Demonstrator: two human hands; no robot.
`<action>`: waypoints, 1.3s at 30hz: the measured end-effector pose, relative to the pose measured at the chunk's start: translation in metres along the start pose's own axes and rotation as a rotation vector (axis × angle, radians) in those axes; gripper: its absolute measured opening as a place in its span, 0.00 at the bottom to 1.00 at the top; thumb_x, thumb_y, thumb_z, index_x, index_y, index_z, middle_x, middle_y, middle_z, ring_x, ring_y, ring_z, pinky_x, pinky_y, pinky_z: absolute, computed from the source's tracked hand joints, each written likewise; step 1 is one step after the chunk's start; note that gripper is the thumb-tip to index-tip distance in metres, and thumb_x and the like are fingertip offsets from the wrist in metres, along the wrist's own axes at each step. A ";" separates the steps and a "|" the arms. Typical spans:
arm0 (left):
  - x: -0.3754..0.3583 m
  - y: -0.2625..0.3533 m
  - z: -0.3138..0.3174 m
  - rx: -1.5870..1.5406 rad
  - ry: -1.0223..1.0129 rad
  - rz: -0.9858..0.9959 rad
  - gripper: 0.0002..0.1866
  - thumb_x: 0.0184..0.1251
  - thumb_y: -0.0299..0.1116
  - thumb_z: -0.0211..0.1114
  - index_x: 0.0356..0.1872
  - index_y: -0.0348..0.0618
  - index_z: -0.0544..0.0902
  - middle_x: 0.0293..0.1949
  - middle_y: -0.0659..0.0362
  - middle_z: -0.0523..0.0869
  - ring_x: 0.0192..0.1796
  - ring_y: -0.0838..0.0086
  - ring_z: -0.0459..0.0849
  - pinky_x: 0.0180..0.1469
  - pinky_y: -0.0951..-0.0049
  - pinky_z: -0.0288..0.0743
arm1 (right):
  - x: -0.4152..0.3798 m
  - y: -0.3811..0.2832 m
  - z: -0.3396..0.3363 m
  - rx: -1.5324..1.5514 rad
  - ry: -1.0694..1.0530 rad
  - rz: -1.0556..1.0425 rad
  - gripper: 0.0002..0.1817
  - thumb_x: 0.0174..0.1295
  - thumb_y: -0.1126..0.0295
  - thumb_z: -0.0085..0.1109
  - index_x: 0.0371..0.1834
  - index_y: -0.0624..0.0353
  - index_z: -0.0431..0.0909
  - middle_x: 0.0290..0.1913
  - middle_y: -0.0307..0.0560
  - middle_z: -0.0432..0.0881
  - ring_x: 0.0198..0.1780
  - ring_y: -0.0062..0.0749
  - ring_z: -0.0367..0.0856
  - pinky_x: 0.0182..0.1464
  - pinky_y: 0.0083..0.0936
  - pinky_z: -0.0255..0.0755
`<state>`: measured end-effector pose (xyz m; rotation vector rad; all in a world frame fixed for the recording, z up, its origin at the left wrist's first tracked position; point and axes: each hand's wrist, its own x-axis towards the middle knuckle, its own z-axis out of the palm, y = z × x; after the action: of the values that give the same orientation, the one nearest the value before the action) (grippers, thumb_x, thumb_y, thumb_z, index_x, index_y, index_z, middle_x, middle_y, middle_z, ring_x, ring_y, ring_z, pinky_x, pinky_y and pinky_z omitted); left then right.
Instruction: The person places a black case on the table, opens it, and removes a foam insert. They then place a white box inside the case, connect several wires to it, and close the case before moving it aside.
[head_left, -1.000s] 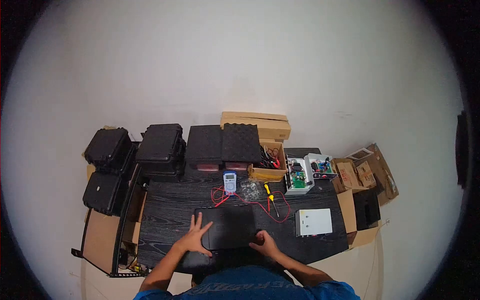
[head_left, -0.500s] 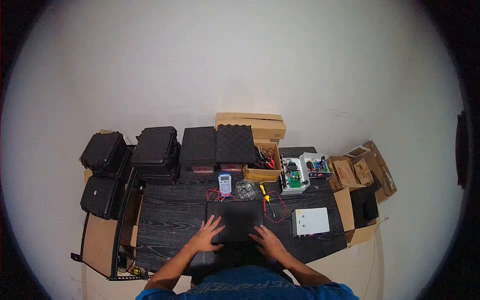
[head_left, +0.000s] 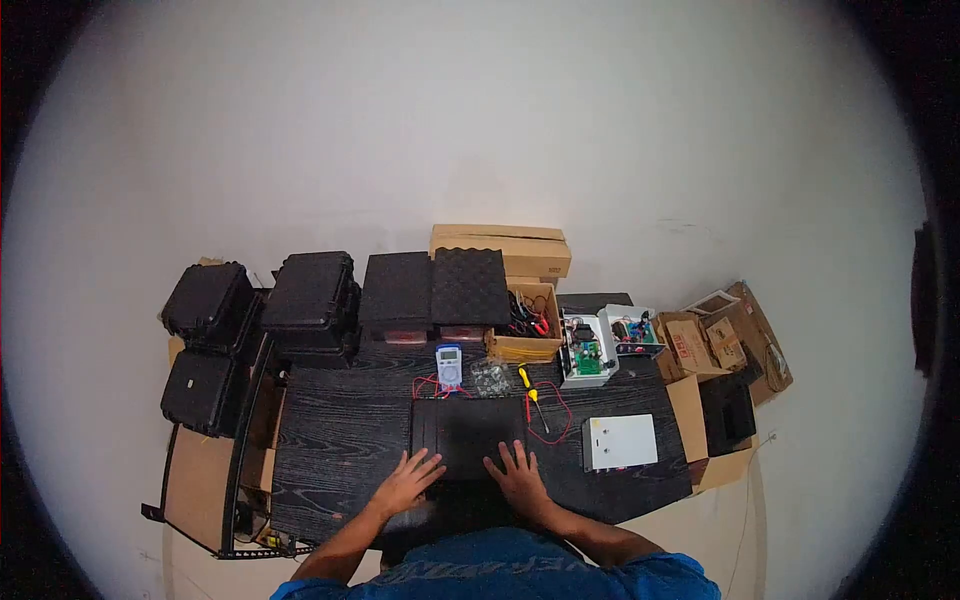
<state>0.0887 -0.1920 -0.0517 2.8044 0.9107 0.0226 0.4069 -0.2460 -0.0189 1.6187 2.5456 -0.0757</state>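
Dark wood-grain tabletop (head_left: 330, 440) carries everything you have out. Black mat (head_left: 468, 438) lies flat at the middle of the near edge, squared to it, its far edge over the red leads (head_left: 545, 425). Judgement: the mat looks placed; nothing sits on it yet, so the bench work proper appears not started.

White enclosure (head_left: 620, 442) lies closed toward the right edge, well apart from the mat. Opened white unit (head_left: 583, 355) with a green board stands near the far edge, right of centre. Blue multimeter (head_left: 449, 366) sits just beyond the mat's far edge; yellow-handled screwdriver (head_left: 531, 389) lies beside it to the right, untouched.

Your left hand (head_left: 408, 482) rests flat, fingers spread, on the mat's near left corner. Your right hand (head_left: 520, 475) rests flat, fingers spread, on its near edge. Neither holds anything.

Writing: red print on a cardboard box (head_left: 686, 347) off the right edge, and lettering on your blue shirt (head_left: 500, 575); both too small to read.
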 end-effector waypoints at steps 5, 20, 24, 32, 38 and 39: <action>-0.002 -0.001 0.003 -0.072 0.075 -0.002 0.54 0.46 0.41 0.82 0.79 0.55 0.66 0.84 0.56 0.55 0.84 0.47 0.52 0.76 0.26 0.56 | -0.018 -0.006 -0.021 0.117 0.019 -0.033 0.48 0.54 0.57 0.73 0.81 0.42 0.63 0.84 0.63 0.48 0.83 0.72 0.45 0.71 0.76 0.58; 0.080 -0.020 -0.162 -0.456 0.719 -0.337 0.24 0.63 0.42 0.76 0.54 0.37 0.87 0.47 0.47 0.91 0.52 0.51 0.90 0.58 0.59 0.83 | 0.031 0.097 -0.101 0.798 0.586 0.012 0.36 0.63 0.61 0.68 0.73 0.61 0.67 0.67 0.62 0.78 0.70 0.57 0.76 0.72 0.45 0.69; 0.137 -0.073 -0.184 -0.671 0.832 -0.470 0.22 0.64 0.42 0.76 0.53 0.39 0.87 0.40 0.46 0.91 0.45 0.61 0.92 0.52 0.65 0.82 | 0.101 0.129 -0.079 0.924 0.559 0.179 0.27 0.74 0.64 0.55 0.72 0.65 0.65 0.58 0.72 0.80 0.63 0.69 0.78 0.64 0.51 0.72; 0.183 -0.140 -0.135 -0.676 0.965 -0.546 0.23 0.83 0.49 0.56 0.52 0.36 0.86 0.40 0.43 0.90 0.47 0.52 0.91 0.50 0.61 0.80 | 0.176 0.177 -0.035 0.721 0.643 0.206 0.18 0.79 0.62 0.48 0.55 0.70 0.67 0.40 0.79 0.80 0.48 0.80 0.78 0.48 0.60 0.71; 0.184 -0.160 -0.136 -0.694 0.787 -0.712 0.33 0.83 0.59 0.48 0.50 0.35 0.86 0.43 0.38 0.89 0.53 0.42 0.88 0.54 0.53 0.78 | 0.181 0.177 -0.051 0.808 0.500 0.152 0.22 0.80 0.60 0.48 0.63 0.70 0.66 0.52 0.76 0.81 0.59 0.74 0.78 0.60 0.53 0.72; 0.184 -0.164 -0.135 -0.698 0.779 -0.725 0.34 0.83 0.60 0.47 0.50 0.34 0.86 0.44 0.37 0.88 0.53 0.42 0.87 0.55 0.52 0.78 | 0.187 0.180 -0.047 0.827 0.497 0.138 0.23 0.80 0.60 0.47 0.65 0.70 0.66 0.55 0.75 0.82 0.62 0.72 0.78 0.63 0.50 0.72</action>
<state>0.1332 0.0695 0.0418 1.6735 1.6118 1.1234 0.4876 0.0032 0.0079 2.3194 2.9578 -0.9318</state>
